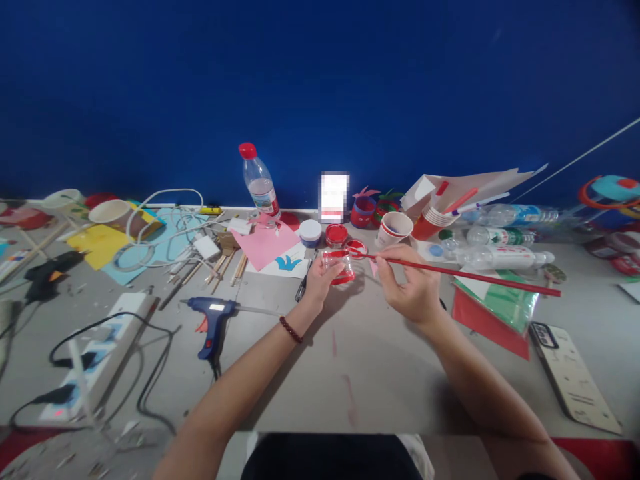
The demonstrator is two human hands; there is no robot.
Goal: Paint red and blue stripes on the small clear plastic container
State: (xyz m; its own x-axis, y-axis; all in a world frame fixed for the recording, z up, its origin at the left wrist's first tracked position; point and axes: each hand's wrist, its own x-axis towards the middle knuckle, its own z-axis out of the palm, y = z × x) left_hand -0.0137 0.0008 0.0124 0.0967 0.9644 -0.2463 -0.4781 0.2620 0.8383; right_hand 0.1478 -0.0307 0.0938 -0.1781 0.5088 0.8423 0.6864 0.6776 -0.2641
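My left hand (321, 283) is closed round a small clear plastic cup (343, 275), partly coated with red paint. In my right hand (411, 285) is a long red paintbrush (475, 274), pinched near its tip end, with the handle sticking out to the right. The brush tip points left, close above the cup and an open lid (356, 249) smeared with red. Just behind stand a red paint jar (336, 234) and a white-lidded jar (311, 232). A paper cup (395, 229) stands beyond my right hand. The brush tip's contact is too small to tell.
A blue glue gun (213, 320) and a power strip (103, 353) with cables lie at left. A tilted-looking water bottle (261, 187) stands behind pink paper (270, 245). Plastic bottles (505, 257), coloured paper (493, 320) and a phone (575, 377) lie at right.
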